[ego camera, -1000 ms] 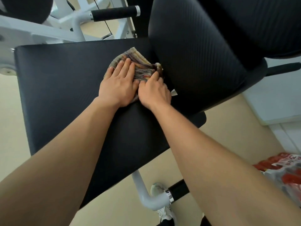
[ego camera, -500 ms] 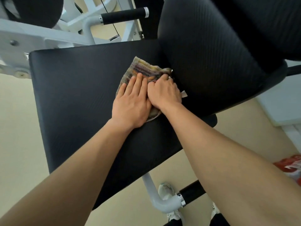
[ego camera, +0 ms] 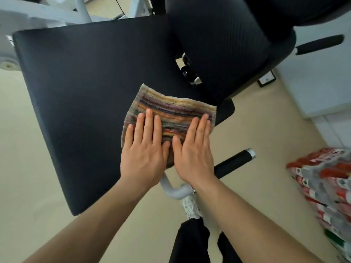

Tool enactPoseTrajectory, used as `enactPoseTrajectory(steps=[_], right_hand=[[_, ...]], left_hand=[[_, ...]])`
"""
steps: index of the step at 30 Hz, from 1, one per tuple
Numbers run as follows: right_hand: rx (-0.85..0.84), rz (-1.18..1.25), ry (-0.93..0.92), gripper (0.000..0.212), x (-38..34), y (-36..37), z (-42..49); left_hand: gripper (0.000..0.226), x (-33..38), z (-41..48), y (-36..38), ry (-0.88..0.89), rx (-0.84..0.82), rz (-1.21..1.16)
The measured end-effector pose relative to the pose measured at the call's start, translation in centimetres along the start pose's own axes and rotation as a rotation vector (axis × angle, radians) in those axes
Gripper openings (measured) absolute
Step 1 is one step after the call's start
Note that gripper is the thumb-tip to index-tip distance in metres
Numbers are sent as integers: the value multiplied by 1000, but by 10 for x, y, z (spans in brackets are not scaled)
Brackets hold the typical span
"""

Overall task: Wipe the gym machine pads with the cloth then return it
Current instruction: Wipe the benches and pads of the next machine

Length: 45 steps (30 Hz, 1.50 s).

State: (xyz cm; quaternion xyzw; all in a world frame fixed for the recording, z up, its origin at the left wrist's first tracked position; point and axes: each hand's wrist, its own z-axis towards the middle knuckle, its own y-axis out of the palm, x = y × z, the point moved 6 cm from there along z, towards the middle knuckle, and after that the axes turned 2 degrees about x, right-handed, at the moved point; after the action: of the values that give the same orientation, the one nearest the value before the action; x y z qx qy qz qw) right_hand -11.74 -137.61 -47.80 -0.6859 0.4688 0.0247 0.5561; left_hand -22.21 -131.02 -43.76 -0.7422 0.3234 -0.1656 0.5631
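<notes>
Cloth (ego camera: 171,109) has slid from backrest pad (ego camera: 218,44) to seat pad's (ego camera: 85,92) near edge, spread under the flat, pressing left hand (ego camera: 144,150) and right hand (ego camera: 193,150); 1 stroke looks complete.

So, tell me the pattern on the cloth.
The cloth has multicoloured stripes: orange, yellow, purple, dark. Head view shows it.

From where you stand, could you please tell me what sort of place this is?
Most likely a gym: a black padded seat on a white machine frame, with a black-gripped handle beside it.
</notes>
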Motion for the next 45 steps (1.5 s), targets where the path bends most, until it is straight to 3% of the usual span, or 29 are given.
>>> enactPoseTrajectory(steps=[2,6,9,11,16,20,28,33,37,42,45], right_hand=[[24,291,143,80,9,-4,9],[225,866,426,78,42,-11,49],[378,1280,515,70,68,-7,66],[422,1429,562,61,74,-3,71],[489,1461,629,67,18,23,30],[462,1529,517,63,-48,48,-28],[673,1532,649,57,40,27,52],[731,1469,542,66,-19,48,10],[720,1403,460,69,-88,80,-53],[550,1690,164,65,-168,134,-136],[568,1694,175,65,-156,132,-118]], left_hand=[[71,16,13,1,35,-8,13],[85,66,63,4,271,-38,45],[73,86,93,2,430,-28,61],[67,82,95,2,474,-25,79],[66,25,30,-3,427,-34,91],[64,-41,-23,-9,402,-59,144],[60,32,65,-4,533,-51,82],[64,-32,12,-8,563,10,93],[64,-101,-61,-9,518,-31,131],[63,-146,-119,-1,660,-58,222],[64,-132,-86,-2,659,-16,221]])
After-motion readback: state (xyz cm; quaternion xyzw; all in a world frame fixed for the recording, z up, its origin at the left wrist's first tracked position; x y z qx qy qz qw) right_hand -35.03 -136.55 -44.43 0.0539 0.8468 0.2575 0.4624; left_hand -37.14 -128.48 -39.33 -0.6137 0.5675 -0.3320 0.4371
